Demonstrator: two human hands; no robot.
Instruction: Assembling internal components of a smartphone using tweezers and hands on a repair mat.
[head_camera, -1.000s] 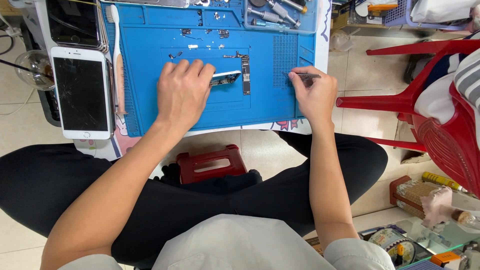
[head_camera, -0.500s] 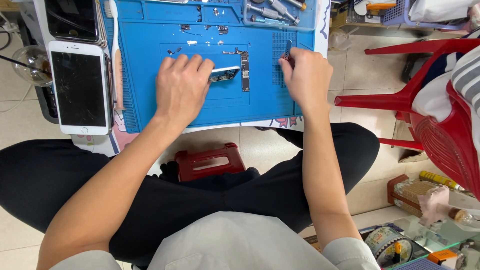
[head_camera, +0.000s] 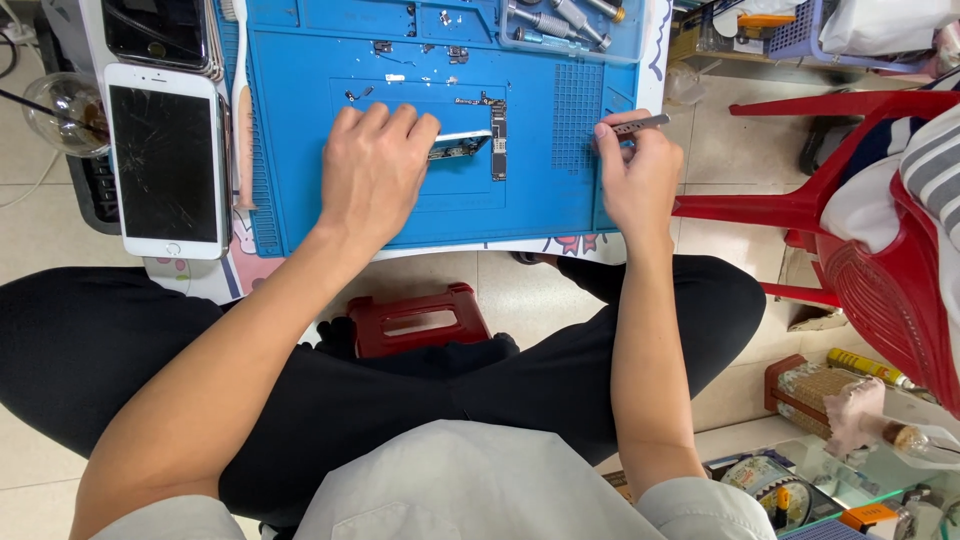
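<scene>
Left hand (head_camera: 372, 170) pressed flat, fingers together, on the circuit board (head_camera: 462, 146) at upper centre of the blue mat (head_camera: 300, 180); right hand (head_camera: 632, 178) pinching tweezers (head_camera: 640, 124), whose tips could likely flick loose screws (head_camera: 358, 94) away.

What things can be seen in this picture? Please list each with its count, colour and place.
repair mat: 1, blue, on the low table
circuit board: 1, dark, on the mat, beside the left fingers
small parts: several, dark, upper mat
screwdrivers: a few, silver, mat's top tray
phone: 1, white with cracked dark screen, left of the mat
second phone: 1, dark, above the white one
stool: 1, dark red, on the floor between the legs
chair: 1, red, right side
tweezers: 1, silver, in the right hand
left hand: flat on the mat
right hand: holds the tweezers
</scene>
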